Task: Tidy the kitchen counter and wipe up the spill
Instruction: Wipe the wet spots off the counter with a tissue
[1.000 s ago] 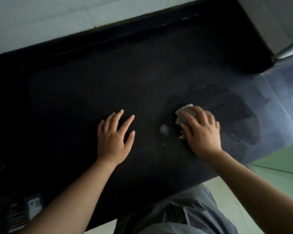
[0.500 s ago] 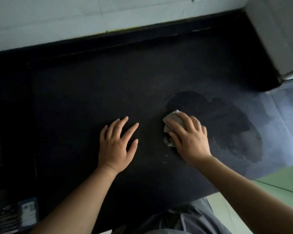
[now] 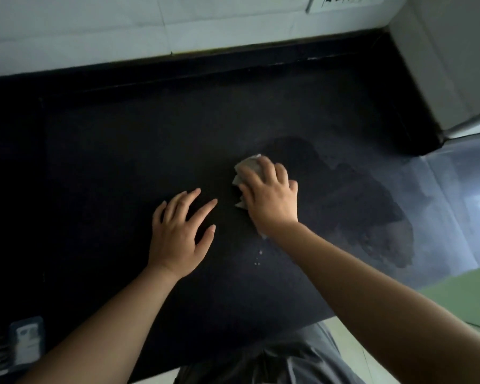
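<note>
Pressing down on a crumpled cloth (image 3: 247, 165), the right hand (image 3: 272, 202) lies palm-down over it with fingers curled round the wad, gripping it against the surface. Only the cloth's far and left fringes show past the knuckles.

Cloth: pale grey-white, bunched and creased. It sits on the black counter (image 3: 122, 151) near the middle of the view, at the left margin of the spill (image 3: 372, 206).

Spill: a large irregular wet patch, darker than the hazed surface around it. It runs from just beyond the cloth away to the right and toward the front edge, with a ragged, lobed outline. A few small droplets (image 3: 258, 257) lie apart from it, just beside the right wrist on the near side.

Left hand (image 3: 178, 234): flat on the counter just left of the cloth, not touching it — fingers straight and spread, thumb out, holding nothing.

Edges: the counter's back meets a low dark upstand under a white tiled wall (image 3: 94, 29). At the right a pale wall corner (image 3: 441, 65) juts in. The front edge runs diagonally across the lower view, with grey trousers (image 3: 288, 361) and green floor (image 3: 468, 300) beyond it.

Room: a wide stretch of dark counter lies left of and behind both hands.

Lower-left corner: a small bluish object (image 3: 27, 339) — too dim to identify.
</note>
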A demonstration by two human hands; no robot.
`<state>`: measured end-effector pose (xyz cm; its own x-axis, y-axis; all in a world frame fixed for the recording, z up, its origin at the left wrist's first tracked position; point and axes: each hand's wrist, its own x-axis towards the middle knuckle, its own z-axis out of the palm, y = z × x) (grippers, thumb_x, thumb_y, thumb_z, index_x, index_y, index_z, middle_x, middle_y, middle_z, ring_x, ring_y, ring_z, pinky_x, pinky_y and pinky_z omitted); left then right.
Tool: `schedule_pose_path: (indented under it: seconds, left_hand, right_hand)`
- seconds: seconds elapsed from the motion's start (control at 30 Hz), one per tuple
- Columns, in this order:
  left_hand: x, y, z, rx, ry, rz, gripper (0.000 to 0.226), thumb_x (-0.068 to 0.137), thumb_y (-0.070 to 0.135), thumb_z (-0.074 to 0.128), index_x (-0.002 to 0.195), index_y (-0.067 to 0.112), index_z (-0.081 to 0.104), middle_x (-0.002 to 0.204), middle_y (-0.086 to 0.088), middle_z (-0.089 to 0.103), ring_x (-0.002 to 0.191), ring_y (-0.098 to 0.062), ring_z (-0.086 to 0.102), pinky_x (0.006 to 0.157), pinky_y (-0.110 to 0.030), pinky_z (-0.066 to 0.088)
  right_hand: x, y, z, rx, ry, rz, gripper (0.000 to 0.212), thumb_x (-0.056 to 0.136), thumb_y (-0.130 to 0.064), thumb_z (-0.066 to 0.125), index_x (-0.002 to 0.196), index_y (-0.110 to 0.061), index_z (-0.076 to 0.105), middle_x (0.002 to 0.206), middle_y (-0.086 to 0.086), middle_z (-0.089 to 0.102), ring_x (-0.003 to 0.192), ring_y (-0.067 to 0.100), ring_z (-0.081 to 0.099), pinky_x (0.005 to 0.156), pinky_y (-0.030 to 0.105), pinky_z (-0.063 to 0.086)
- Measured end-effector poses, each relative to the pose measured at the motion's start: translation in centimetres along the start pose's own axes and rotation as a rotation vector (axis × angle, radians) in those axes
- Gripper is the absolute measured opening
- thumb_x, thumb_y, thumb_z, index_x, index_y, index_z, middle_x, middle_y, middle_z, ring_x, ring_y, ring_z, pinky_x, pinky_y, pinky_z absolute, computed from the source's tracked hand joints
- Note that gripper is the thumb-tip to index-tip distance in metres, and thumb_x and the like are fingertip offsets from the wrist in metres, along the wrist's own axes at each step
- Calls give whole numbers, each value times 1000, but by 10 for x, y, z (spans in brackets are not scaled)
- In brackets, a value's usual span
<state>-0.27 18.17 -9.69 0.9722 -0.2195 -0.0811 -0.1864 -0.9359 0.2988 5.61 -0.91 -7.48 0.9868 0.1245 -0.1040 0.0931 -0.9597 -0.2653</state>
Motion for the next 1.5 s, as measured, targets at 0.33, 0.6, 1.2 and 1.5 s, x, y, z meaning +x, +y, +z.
schedule_pose_path:
  seconds: [0.33,0.6,1.2,1.5]
  left_hand:
    - [-56,-5,0,3,-22,-110,52,88,48,33,138,33,37,153,-5,27,139,-27,26,106,-59,19]
    - [-89,2,0,36,-100,-178,59,86,53,25,142,34,28,157,-5,17,142,-28,17,107,-59,20]
    - [-107,1,-4,39,-135,-156,56,87,51,29,141,36,31,156,-5,19,142,-28,19,106,-56,24]
    - [-109,-2,-2,44,-108,-141,55,88,50,31,142,38,27,156,-5,20,142,-26,19,105,-54,26]
  right_hand:
    - [-35,45,-9,40,98,274,35,94,-42,38,128,-36,45,145,3,30,125,32,30,92,50,32]
    - [-68,-16,13,-40,-28,-88,36,93,-43,39,128,-37,44,144,4,33,124,31,31,87,50,37]
    - [-106,-8,17,-55,28,-132,37,90,-44,39,124,-34,48,138,8,43,116,33,37,80,49,42]
    - [-96,60,-4,25,135,254,35,92,-41,43,126,-32,49,141,9,37,120,38,35,89,53,37]
